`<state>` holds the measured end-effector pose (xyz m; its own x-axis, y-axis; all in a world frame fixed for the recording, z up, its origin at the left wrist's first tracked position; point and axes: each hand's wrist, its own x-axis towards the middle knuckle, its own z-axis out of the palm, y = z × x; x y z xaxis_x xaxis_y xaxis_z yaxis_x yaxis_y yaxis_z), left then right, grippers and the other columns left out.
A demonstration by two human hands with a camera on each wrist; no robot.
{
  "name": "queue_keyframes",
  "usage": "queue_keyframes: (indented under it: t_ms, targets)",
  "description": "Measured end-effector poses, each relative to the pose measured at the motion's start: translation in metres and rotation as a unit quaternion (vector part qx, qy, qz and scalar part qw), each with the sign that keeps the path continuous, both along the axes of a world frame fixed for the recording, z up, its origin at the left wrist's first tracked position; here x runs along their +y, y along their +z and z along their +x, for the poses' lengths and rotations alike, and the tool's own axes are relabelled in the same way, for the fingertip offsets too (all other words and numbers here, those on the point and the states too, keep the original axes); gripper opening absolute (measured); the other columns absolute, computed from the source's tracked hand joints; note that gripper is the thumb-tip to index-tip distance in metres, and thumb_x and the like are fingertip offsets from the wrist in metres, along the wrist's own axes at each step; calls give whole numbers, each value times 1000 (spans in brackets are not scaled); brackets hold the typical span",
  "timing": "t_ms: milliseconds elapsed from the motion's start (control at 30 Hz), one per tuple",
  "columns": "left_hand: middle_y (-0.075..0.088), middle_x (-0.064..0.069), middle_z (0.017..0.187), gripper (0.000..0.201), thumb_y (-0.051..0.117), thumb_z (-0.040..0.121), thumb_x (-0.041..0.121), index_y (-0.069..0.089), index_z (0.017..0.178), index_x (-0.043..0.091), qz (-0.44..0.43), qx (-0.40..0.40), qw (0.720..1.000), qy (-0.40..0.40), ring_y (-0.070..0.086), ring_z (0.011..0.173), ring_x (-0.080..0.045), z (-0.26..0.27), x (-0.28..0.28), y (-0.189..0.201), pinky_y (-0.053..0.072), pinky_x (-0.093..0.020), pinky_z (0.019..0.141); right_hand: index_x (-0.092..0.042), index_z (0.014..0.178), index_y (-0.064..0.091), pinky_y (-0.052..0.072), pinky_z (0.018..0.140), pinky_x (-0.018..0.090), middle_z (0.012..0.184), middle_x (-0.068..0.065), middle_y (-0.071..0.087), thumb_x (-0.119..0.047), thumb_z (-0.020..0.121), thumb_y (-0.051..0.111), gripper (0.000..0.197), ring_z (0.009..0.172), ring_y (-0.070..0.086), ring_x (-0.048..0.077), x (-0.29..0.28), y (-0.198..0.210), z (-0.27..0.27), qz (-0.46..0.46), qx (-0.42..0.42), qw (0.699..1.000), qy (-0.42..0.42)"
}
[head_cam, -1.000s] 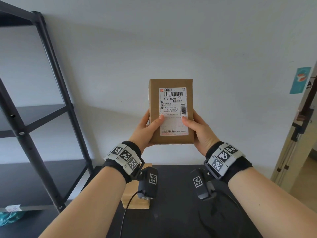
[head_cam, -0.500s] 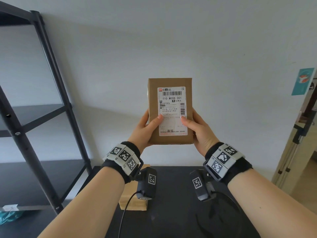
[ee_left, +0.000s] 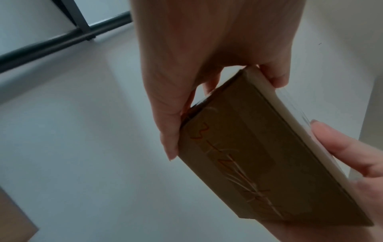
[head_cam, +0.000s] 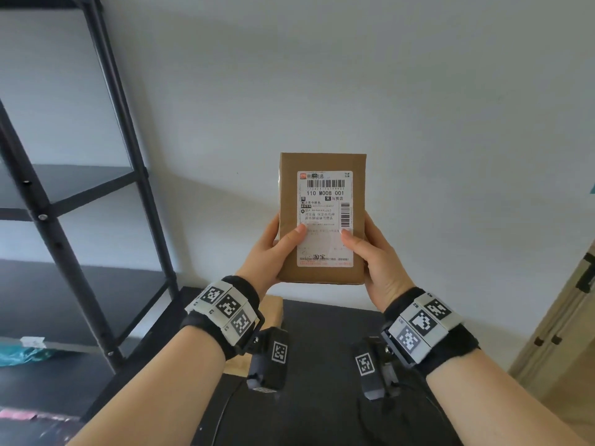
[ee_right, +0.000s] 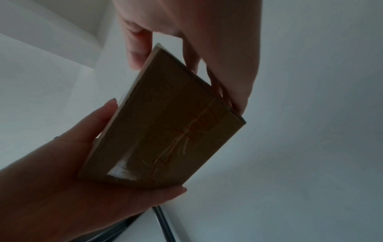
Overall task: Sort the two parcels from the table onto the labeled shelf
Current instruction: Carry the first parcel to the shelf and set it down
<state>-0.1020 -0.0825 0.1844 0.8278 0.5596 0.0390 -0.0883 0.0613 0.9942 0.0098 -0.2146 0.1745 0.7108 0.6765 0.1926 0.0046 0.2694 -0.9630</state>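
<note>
The person holds the brown parcel point(head_cam: 322, 217) upright at the centre of the head view, in front of the white wall and above the black table point(head_cam: 322, 365). The left hand point(head_cam: 273, 252) and right hand point(head_cam: 376, 262) each clamp a lower side of it, thumbs pressed on the white shipping label point(head_cam: 325, 217) and fingers point(ee_left: 172, 131) curled round the back.

The risk is mostly a wrong sort: the thumbs cover part of the label, and the tags on the black shelf point(head_cam: 80, 188) at the left of the frame are too small to read. The grip also sits low on the parcel, so it could tip forward on the way across.

Only the head view shows the label print, the shelf levels, and the second parcel point(head_cam: 273, 310) on the table behind the left wrist. Only the wrist views show the parcel's taped underside with orange handwriting point(ee_right: 182, 142) and the fingers behind it.
</note>
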Motion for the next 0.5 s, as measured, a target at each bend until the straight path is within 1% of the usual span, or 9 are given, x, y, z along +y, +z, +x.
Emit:
queue_keyframes:
  t_ms: [67, 100, 133, 200, 267, 300, 367, 400, 500]
  targets:
    - [68, 8, 105, 43, 55, 90, 33, 42, 130, 38, -8, 1, 1000, 24, 71, 86, -10, -15, 5, -7, 61, -35, 76, -34, 143, 41, 50, 100, 48, 129, -3, 65, -21, 93, 57, 54, 117, 62, 21, 10, -4, -10, -5, -3, 1000, 23]
    - [68, 8, 105, 41, 55, 90, 33, 42, 128, 40, -15, 5, 999, 35, 71, 87, -11, -25, 8, -9, 61, -36, 77, -34, 143, 41, 50, 100, 48, 130, -3, 65, -22, 93, 57, 54, 117, 62, 21, 16, -6, -18, -8, -2, 999, 32]
    - [67, 7, 108, 43, 56, 90, 33, 41, 129, 40, -22, 11, 999, 45, 70, 91, -14, -37, 12, -9, 60, -40, 80, -35, 143, 41, 50, 100, 48, 129, -3, 65, -23, 93, 57, 55, 117, 62, 21, 23, -9, -27, -11, -2, 999, 40]
    - [65, 2, 119, 52, 56, 89, 35, 36, 137, 37, -29, 20, 997, 62, 66, 105, -22, -62, 20, -7, 55, -49, 91, -36, 143, 41, 51, 99, 48, 129, -4, 65, -25, 91, 57, 55, 116, 62, 21, 38, -11, -49, -19, -6, 998, 56]
    - [62, -1, 126, 55, 56, 89, 35, 35, 139, 36, -27, 19, 996, 79, 64, 109, -24, -91, 31, -5, 53, -49, 94, -36, 142, 41, 52, 97, 48, 129, -4, 65, -27, 91, 57, 55, 116, 62, 21, 56, -9, -73, -20, -13, 997, 74]
    - [63, -1, 124, 53, 56, 89, 35, 37, 138, 35, -25, 16, 996, 89, 65, 107, -21, -107, 38, -4, 54, -47, 92, -36, 142, 41, 52, 96, 48, 129, -5, 65, -27, 91, 57, 55, 116, 62, 21, 66, -7, -87, -20, -17, 996, 83]
    - [68, 4, 114, 47, 57, 88, 36, 43, 133, 35, -22, 13, 993, 112, 69, 97, -15, -142, 55, -4, 58, -41, 85, -38, 142, 41, 53, 95, 48, 127, -6, 66, -28, 91, 57, 54, 113, 63, 20, 86, -3, -117, -20, -22, 995, 97]
    - [69, 6, 109, 44, 58, 88, 36, 45, 130, 35, -19, 19, 992, 126, 70, 95, -14, -162, 64, -4, 59, -41, 85, -38, 141, 41, 53, 94, 48, 125, -6, 66, -28, 91, 58, 54, 112, 64, 20, 97, -3, -135, -17, -21, 994, 104]
    - [68, 5, 108, 45, 59, 87, 38, 46, 129, 34, -12, 43, 987, 154, 68, 99, -17, -225, 91, -5, 58, -42, 88, -38, 142, 41, 53, 94, 47, 125, -6, 66, -28, 91, 58, 55, 112, 64, 21, 131, -9, -195, -15, -10, 992, 122]
